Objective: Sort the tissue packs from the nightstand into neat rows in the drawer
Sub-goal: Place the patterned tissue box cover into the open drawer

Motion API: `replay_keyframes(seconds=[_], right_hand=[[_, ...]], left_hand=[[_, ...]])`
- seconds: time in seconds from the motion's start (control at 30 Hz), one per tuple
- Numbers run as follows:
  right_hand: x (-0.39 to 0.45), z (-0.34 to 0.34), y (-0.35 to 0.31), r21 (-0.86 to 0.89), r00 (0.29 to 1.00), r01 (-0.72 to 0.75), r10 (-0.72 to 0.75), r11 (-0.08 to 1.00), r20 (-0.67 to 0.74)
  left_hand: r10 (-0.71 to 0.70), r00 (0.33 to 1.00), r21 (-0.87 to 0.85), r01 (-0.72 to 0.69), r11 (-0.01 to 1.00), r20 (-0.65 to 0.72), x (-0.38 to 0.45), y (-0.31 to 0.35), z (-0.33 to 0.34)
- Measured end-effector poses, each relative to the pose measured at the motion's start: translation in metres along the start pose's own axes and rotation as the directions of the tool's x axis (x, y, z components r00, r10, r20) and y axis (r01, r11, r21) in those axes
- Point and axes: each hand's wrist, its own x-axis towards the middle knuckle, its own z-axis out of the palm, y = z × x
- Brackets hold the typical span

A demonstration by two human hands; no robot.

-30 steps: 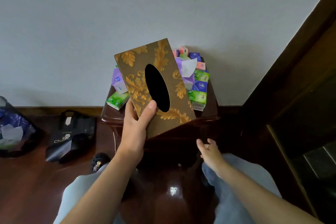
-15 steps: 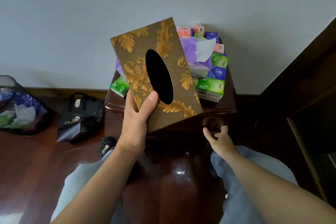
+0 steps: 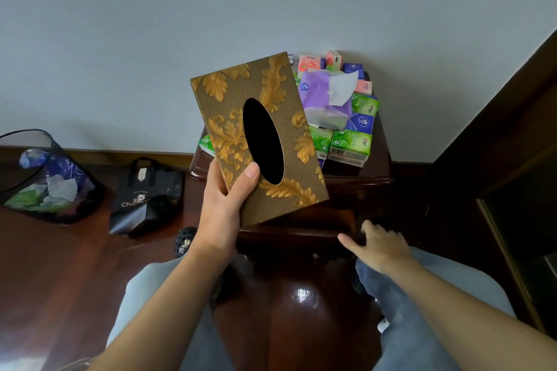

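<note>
Above the dark wooden nightstand (image 3: 355, 182), the left hand (image 3: 224, 205) is gripping a brown-and-gold embossed tissue box (image 3: 259, 135) — thumb on top. Colourful tissue packs (image 3: 340, 117) are lying heaped behind; the right hand (image 3: 379, 245) is reaching, fingers relaxed, toward the drawer front (image 3: 301, 233).

The wall (image 3: 211, 24) is plain and pale, with a dark wood strip along the bottom. The floor (image 3: 45, 265) is shiny red-brown wood, and a bright spot of light shines on it. A black mesh bin (image 3: 45, 178) full of trash and a black bag (image 3: 144, 199) sit on the floor, and dark wood furniture (image 3: 497, 144) stands on the right.
</note>
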Motion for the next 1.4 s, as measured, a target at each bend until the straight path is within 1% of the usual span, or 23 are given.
replay_keyframes(seconds=[0.07,0.1,0.13,0.2,0.23,0.27,0.3,0.4,0.57,0.73,0.8,0.93,1.0,1.03,1.07,1.1,1.13,1.17,1.2,1.23,1.27,1.33,1.4], right_hand=[[-0.013,0.002,-0.014,-0.282,0.979,0.074,-0.123,0.957,-0.160],[-0.019,0.004,-0.024,-0.324,0.962,0.128,-0.196,0.937,-0.189],[-0.023,0.007,-0.034,-0.305,0.950,0.207,-0.266,0.930,-0.165],[-0.030,0.015,-0.056,-0.165,0.911,0.406,-0.413,0.899,-0.013],[-0.034,0.019,-0.068,-0.100,0.893,0.450,-0.447,0.888,0.053],[-0.037,0.022,-0.079,-0.056,0.891,0.452,-0.448,0.890,0.074],[-0.039,0.023,-0.086,-0.031,0.903,0.427,-0.425,0.904,0.053],[-0.049,0.026,-0.097,-0.055,0.921,0.390,-0.390,0.919,0.006],[-0.071,0.039,-0.094,-0.102,0.919,0.387,-0.375,0.916,0.122],[-0.089,0.046,-0.084,-0.077,0.903,0.398,-0.375,0.914,0.208],[-0.097,0.055,-0.082,-0.075,0.888,0.419,-0.391,0.905,0.242],[-0.102,0.062,-0.078,-0.023,0.898,0.394,-0.379,0.919,0.226],[-0.097,0.056,-0.074,0.036,0.879,0.382,-0.375,0.924,0.293],[-0.094,0.050,-0.074,0.121,0.867,0.358,-0.377,0.926,0.326],[-0.093,0.043,-0.075,0.264,0.864,0.296,-0.375,0.918,0.336],[-0.092,0.034,-0.078,0.456,0.872,0.192,-0.364,0.869,0.328],[-0.093,0.024,-0.082,0.663,0.877,0.044,-0.347,0.747,0.333],[-0.091,0.015,-0.086,0.833,0.862,-0.142,-0.347,0.535,0.370],[-0.089,0.009,-0.090,0.894,0.820,-0.333,-0.375,0.299,0.431],[-0.088,0.003,-0.094,0.875,0.770,-0.460,-0.423,0.149,0.477],[-0.089,-0.002,-0.097,0.853,0.738,-0.507,-0.450,0.121,0.502],[-0.090,-0.003,-0.105,0.850,0.739,-0.475,-0.420,0.229,0.526],[-0.089,0.002,-0.111,0.841,0.758,-0.442,-0.371,0.312,0.536]], left_hand=[[-0.004,1.000,0.004,0.004,1.000,0.004,-0.008,-0.001,-0.006],[-0.006,1.000,0.007,0.006,1.000,0.010,-0.011,-0.002,-0.008],[-0.012,1.000,0.008,0.012,1.000,0.013,-0.014,-0.003,-0.011],[-0.030,0.999,-0.003,0.030,1.000,0.011,-0.020,-0.006,-0.017],[-0.042,0.999,-0.012,0.042,0.999,0.007,-0.023,-0.007,-0.020],[-0.055,0.998,-0.015,0.055,0.998,0.006,-0.027,-0.008,-0.026],[-0.074,0.997,-0.012,0.074,0.997,0.010,-0.030,-0.010,-0.031],[-0.150,0.989,-0.013,0.150,0.989,0.001,-0.041,-0.014,-0.052],[-0.315,0.949,-0.018,0.315,0.949,0.034,-0.058,-0.023,-0.082],[-0.476,0.875,-0.007,0.478,0.878,0.089,-0.073,-0.032,-0.089],[-0.508,0.856,0.046,0.506,0.862,0.100,-0.077,-0.035,-0.086],[-0.536,0.838,0.077,0.531,0.844,0.100,-0.081,-0.041,-0.079],[-0.557,0.826,0.080,0.551,0.831,0.089,-0.082,-0.046,-0.076],[-0.574,0.814,0.074,0.570,0.818,0.082,-0.082,-0.049,-0.075],[-0.596,0.799,0.072,0.592,0.803,0.074,-0.082,-0.051,-0.074],[-0.622,0.780,0.078,0.617,0.783,0.067,-0.081,-0.054,-0.073],[-0.647,0.759,0.098,0.640,0.762,0.070,-0.080,-0.056,-0.073],[-0.673,0.734,0.124,0.662,0.739,0.089,-0.079,-0.059,-0.073],[-0.698,0.707,0.148,0.683,0.716,0.114,-0.077,-0.063,-0.073],[-0.720,0.681,0.169,0.700,0.693,0.133,-0.075,-0.068,-0.073],[-0.739,0.659,0.190,0.714,0.674,0.143,-0.074,-0.074,-0.074],[-0.763,0.631,0.246,0.725,0.644,0.137,-0.069,-0.085,-0.074],[-0.765,0.639,0.353,0.698,0.623,0.085,-0.060,-0.089,-0.074]])
